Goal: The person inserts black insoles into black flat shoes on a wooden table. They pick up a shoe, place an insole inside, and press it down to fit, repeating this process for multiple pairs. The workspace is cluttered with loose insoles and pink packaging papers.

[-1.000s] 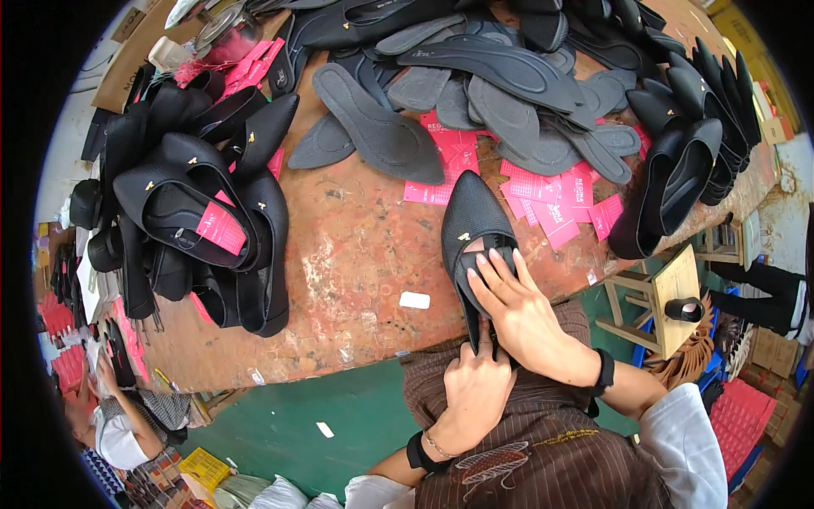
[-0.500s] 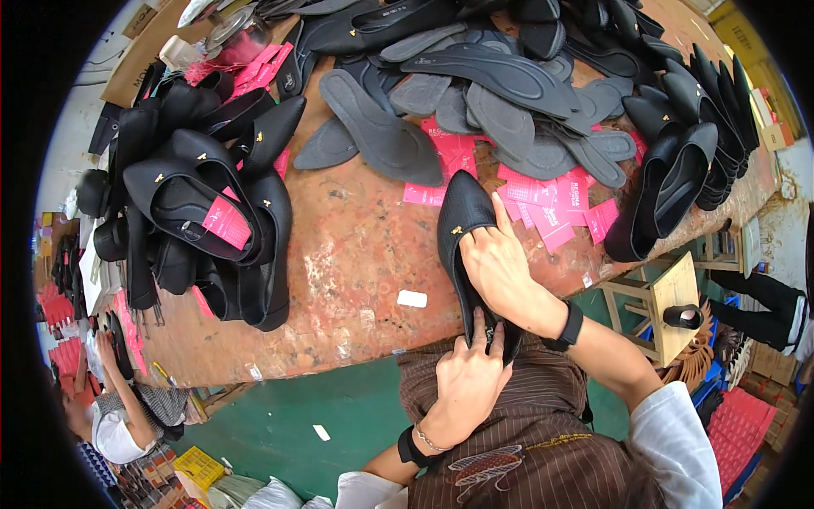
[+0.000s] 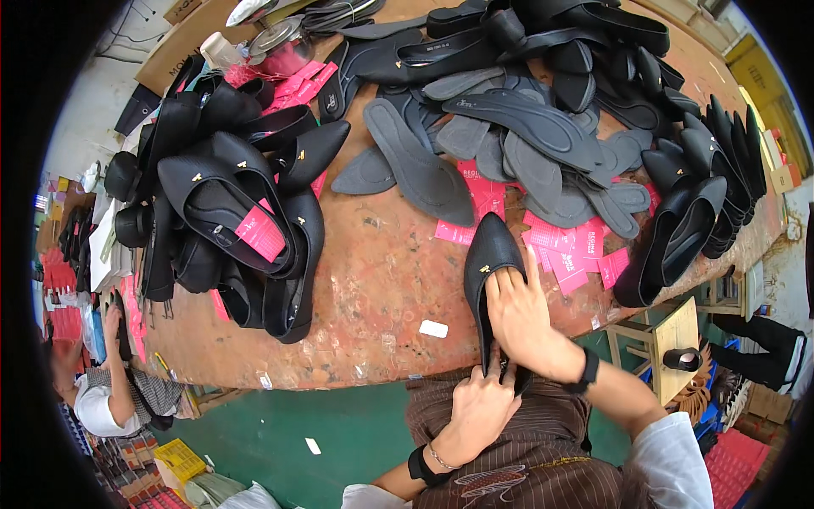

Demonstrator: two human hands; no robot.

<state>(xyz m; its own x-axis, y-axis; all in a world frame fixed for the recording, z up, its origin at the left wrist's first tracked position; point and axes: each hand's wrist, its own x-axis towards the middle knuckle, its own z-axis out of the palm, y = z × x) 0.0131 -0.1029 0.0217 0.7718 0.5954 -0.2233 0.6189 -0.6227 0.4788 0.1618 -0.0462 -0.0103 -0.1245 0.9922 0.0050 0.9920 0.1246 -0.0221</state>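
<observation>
- One black shoe (image 3: pixel 493 246) points toe-away over the tabletop (image 3: pixel 381 318).
- Right grip (image 3: pixel 524 318): fingers inside, nearer toe.
- Left grip (image 3: pixel 483 409): at heel; can't tell whether either clenches.

Bare worktop (image 3: pixel 381 288) opens left of the held shoe (image 3: pixel 498 253); insoles (image 3: pixel 536 127) block the far side.
In that gap lies a flat white label (image 3: pixel 433 328); piled shoes (image 3: pixel 305 233) close its left side. Pink cards (image 3: pixel 580 242) crowd just beyond the held shoe. Rightward, a bare strip near the edge ends at black shoes (image 3: pixel 651 259).

White lettering (image 3: pixel 585 244) on pink tags (image 3: pixel 615 268)
</observation>
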